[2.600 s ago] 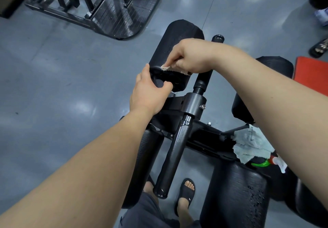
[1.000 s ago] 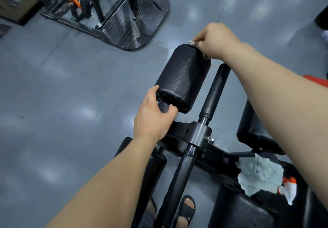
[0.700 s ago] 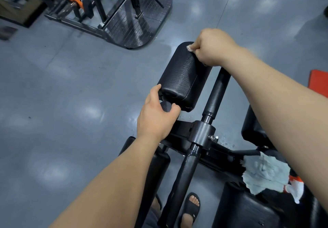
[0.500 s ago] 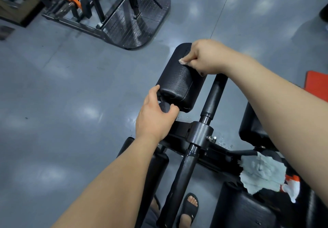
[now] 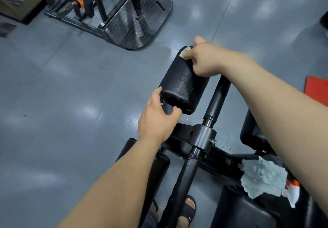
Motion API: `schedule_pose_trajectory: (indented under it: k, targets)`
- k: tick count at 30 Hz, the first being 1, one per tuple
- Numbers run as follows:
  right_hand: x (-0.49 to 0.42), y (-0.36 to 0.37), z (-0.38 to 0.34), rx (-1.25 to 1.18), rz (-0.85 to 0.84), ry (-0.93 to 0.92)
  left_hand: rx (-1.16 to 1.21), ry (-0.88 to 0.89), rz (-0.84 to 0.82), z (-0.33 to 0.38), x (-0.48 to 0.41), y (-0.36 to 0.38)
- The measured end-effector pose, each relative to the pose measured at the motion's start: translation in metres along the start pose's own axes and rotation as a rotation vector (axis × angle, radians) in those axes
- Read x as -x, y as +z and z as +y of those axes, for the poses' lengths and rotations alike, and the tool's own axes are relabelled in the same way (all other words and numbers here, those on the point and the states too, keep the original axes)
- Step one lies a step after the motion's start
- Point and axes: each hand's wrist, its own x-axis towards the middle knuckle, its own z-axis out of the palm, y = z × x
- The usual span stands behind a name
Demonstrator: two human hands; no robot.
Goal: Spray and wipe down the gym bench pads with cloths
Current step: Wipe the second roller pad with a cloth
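**Right hand wiping the pad's far end, left hand bracing the near end.**

The right hand [image 5: 205, 59] is fisted round a small pale cloth [image 5: 184, 54] and presses it on the far top edge of the pad [image 5: 182, 84]. The left hand [image 5: 156, 119] curls thumb and fingers round the pad's near end, at the hub. The cloth looks soft and light and bunches easily, so a full fist suits it. I'd judge the pad to be firm foam under textured vinyl. It probably gives a little and may turn on its bar, so gripping it by the end makes sense, and it could be slick when wet. Past the post [image 5: 218, 100], a spare cloth [image 5: 262, 178] lies on the bench, touching the half-hidden spray bottle [image 5: 291, 190].
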Motion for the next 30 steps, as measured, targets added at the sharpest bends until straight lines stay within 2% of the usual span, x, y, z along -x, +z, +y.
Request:
schedule_pose_trajectory:
  k: [4, 6, 11, 14, 21, 26, 30]
  targets:
    - [0.011, 0.008, -0.015, 0.074, -0.040, -0.075, 0.006, 0.005, 0.004, -0.001, 0.000, 0.000]
    - [0.013, 0.004, -0.015, 0.025, -0.060, -0.087, 0.011, 0.003, 0.003, 0.000, 0.000, 0.000]
    - [-0.002, -0.009, 0.009, -0.117, 0.137, 0.090, 0.015, 0.013, 0.010, 0.000, 0.000, 0.000]
    - [-0.008, -0.004, 0.013, -0.061, 0.137, 0.122, 0.012, 0.017, 0.016, -0.001, 0.000, 0.000]
    - [-0.003, 0.015, -0.015, 0.029, 0.210, 0.019, 0.002, 0.017, 0.020, -0.002, 0.000, 0.001]
    - [0.005, 0.013, -0.024, 0.031, 0.140, -0.101, 0.001, 0.019, 0.014, 0.000, 0.000, 0.000]
    - [-0.010, -0.005, -0.008, -0.017, 0.213, 0.060, 0.005, 0.017, 0.015, 0.000, 0.000, 0.001]
